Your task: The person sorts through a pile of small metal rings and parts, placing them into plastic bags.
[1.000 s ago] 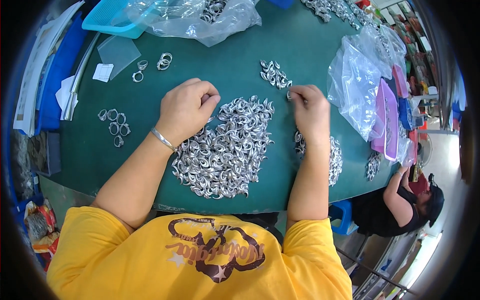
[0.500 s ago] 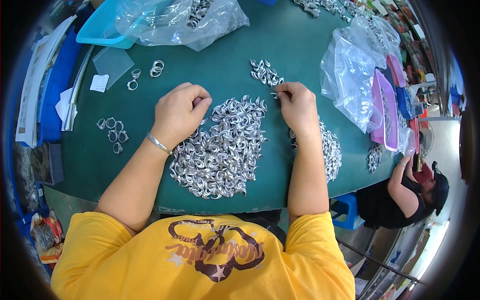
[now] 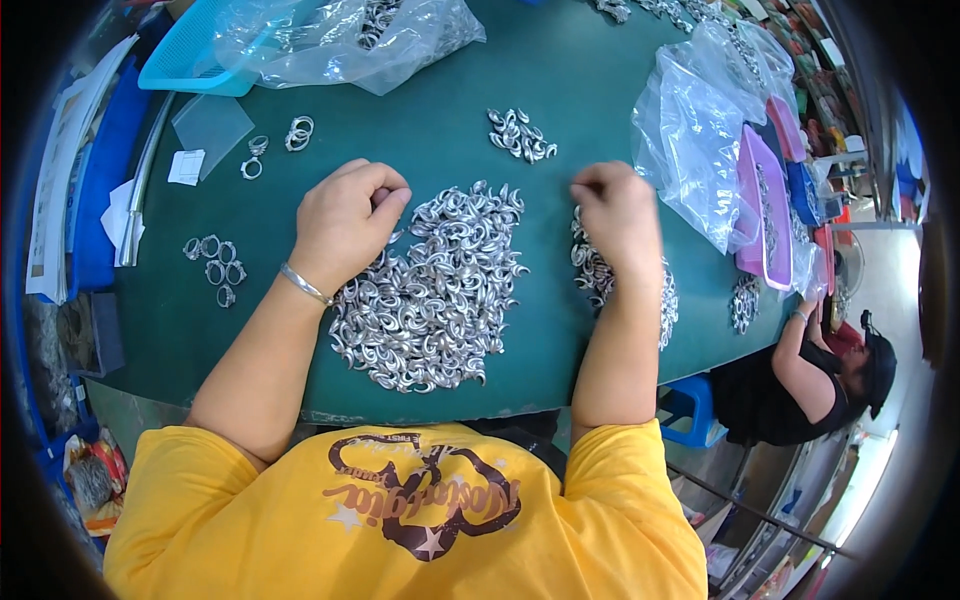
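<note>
A large heap of small curved silver metal pieces lies in front of me on the green table. At its far left edge rests my left hand, thumb and forefinger pressed together; whatever they hold is hidden. My right hand, slightly blurred, is over the far end of a second heap of silver pieces, partly covered by my hand and forearm. Its fingers are curled closed, and I cannot make out anything in them. Between and beyond both hands sits a small cluster of silver pieces, touched by neither hand.
Several silver rings lie at the left. Farther back are a turquoise basket and a clear plastic bag. On the right are another clear bag and a pink tray. A person sits at the right.
My right hand has moved back from the small far cluster toward the right heap, fingers curled. My left hand stays by the large heap. The whole view has shifted slightly.
</note>
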Motion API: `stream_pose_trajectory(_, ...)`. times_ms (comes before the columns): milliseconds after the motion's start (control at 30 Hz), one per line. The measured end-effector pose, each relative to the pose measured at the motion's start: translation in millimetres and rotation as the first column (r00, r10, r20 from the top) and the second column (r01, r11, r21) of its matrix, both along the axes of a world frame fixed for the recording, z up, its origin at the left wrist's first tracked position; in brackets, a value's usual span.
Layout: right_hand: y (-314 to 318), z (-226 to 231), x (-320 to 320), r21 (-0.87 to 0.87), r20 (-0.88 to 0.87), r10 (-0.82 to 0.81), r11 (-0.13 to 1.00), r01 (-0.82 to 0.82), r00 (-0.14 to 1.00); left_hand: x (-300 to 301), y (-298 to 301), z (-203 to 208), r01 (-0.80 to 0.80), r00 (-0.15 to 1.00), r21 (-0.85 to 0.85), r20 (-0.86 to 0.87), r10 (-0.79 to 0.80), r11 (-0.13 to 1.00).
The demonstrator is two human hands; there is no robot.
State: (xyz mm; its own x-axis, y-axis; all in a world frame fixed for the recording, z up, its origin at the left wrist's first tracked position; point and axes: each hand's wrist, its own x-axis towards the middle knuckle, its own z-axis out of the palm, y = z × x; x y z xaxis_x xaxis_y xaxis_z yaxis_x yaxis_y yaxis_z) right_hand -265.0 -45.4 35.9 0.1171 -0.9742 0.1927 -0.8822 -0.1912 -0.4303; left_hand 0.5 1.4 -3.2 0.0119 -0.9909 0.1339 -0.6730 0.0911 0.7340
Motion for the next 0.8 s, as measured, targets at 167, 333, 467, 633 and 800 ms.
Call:
stream_pose_trajectory(167,14.7,28.7,-43.4,0.237,-0.061,-0.222,0.944,0.23,0.973,-0.6,-1.1,-0.8,-0.017,1.0,0.014,0.024,0.017,1.0)
stream_pose_trajectory(333,0.6,-2.8,-1.8,-0.224,0.028,0.224,0.951,-0.212,0.974,-2.1,-0.5,0.8,-0.005,1.0,0.009,-0.012,0.005,1.0)
stream_pose_trajectory(467,-7.1,-22.4,21.4,-0.173,0.033,0.395,0.907,-0.384,0.918,0.6,0.0,2.1,-0.016,1.0,0.027,-0.009,0.016,1.0)
stream_pose_trajectory(633,-7.8,-19.5,15.4,-0.112,0.189,0.201,0.977,-0.182,0.961,-0.7,-0.1,0.7,-0.017,1.0,0.02,-0.014,0.018,1.0)
stream_pose_trajectory(800,-10.7,-29.7,29.6,-0.104,0.092,0.197,0.977,-0.187,0.976,-0.6,-0.3,1.8,-0.013,1.0,-0.002,-0.017,0.013,1.0)
